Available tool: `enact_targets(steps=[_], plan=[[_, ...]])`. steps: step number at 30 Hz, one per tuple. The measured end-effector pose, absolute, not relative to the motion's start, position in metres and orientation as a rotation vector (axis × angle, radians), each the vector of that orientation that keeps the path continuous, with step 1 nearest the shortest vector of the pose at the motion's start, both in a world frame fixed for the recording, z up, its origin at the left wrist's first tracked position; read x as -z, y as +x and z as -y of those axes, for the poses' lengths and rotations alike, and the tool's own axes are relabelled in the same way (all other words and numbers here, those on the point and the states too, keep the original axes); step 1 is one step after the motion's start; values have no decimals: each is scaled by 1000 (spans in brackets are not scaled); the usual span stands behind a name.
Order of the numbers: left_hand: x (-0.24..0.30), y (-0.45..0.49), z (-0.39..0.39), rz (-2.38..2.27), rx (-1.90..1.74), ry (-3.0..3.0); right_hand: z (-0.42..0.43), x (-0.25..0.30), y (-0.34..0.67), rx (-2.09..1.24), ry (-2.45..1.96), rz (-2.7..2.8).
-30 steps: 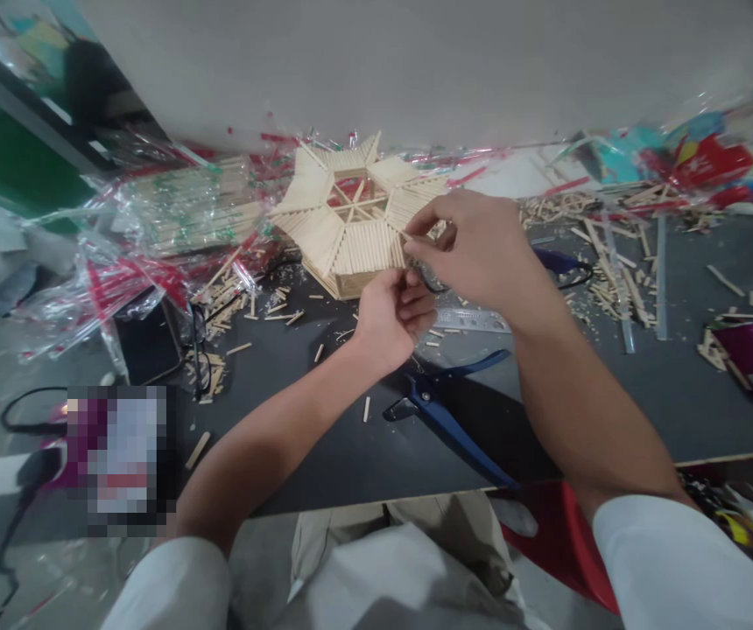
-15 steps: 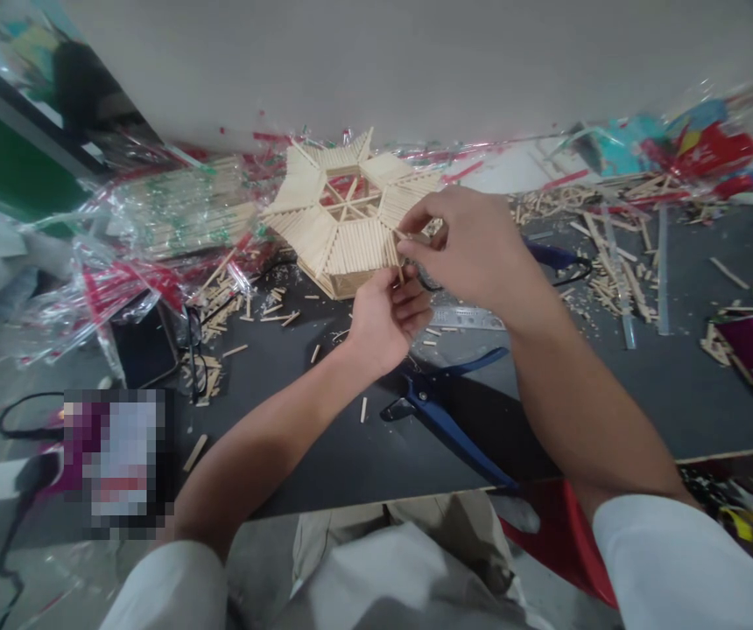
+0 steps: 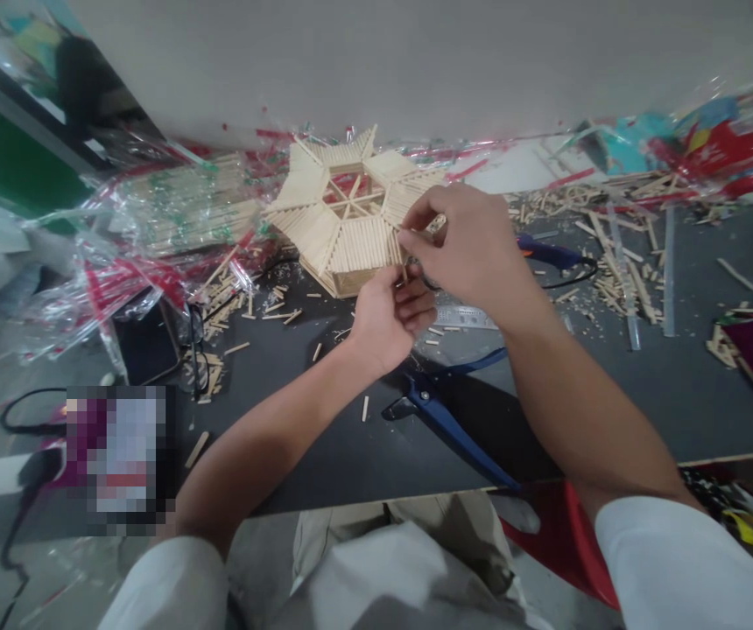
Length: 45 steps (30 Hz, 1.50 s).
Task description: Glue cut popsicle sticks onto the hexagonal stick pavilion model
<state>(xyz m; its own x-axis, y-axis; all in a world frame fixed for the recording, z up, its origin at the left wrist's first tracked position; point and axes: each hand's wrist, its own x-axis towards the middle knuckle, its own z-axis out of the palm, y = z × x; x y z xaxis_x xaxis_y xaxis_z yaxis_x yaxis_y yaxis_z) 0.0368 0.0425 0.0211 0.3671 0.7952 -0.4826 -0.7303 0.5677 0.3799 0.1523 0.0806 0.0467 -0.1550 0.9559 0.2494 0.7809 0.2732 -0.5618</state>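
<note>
Star-shaped stick model: upper centre of the frame, flat on dark worktop; slatted panels around an open middle with crossed spokes.
Left hand: just below the model's front right edge; grip closed to a thumb-and-finger pinch on thin stick.
Right hand: over the model's right side; grip drawn narrow at thumb and forefinger, near the stick's upper end; too small to tell whether fully closed or holding anything.
Blue cutting tool: lower centre, lying with handles spread.
Ruler: centre, partly behind right forearm.
Wrapped stick bundles: upper left, under clear plastic.
Clear rods: right, among loose offcuts.
</note>
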Motion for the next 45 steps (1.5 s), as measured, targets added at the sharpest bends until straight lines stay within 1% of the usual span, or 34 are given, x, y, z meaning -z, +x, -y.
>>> enact_targets(steps=[7, 14, 20, 25, 30, 32, 34, 39, 42, 45], plan=[[-19, 34, -44, -660, -956, 104, -81, -45, 154, -345, -1539, 2039], [-17, 37, -40, -659, -1041, 138, -80, -47, 154, -353, -1564, 2059], [-17, 38, -36, -752, -1073, 230, -80, -47, 159, -355, -1519, 2059], [-13, 41, -34, -824, -1063, 296, -72, -65, 176, -318, -1488, 1987], [-19, 45, -25, -882, -1068, 407, -38, -82, 204, -326, -1482, 1919], [-23, 43, -18, -890, -1067, 470, -16, -75, 215, -329, -1504, 1985], [-24, 39, -10, -895, -1075, 517, 9, -56, 224, -361, -1518, 2165], [-6, 21, 7, -985, -1104, 592, 67, 4, 231, -598, -1573, 2536], [7, 12, 16, -1023, -1140, 656, 85, 26, 227, -517, -1563, 2643], [15, 7, 25, -1056, -1171, 707, 91, 32, 221, -356, -1556, 2666]])
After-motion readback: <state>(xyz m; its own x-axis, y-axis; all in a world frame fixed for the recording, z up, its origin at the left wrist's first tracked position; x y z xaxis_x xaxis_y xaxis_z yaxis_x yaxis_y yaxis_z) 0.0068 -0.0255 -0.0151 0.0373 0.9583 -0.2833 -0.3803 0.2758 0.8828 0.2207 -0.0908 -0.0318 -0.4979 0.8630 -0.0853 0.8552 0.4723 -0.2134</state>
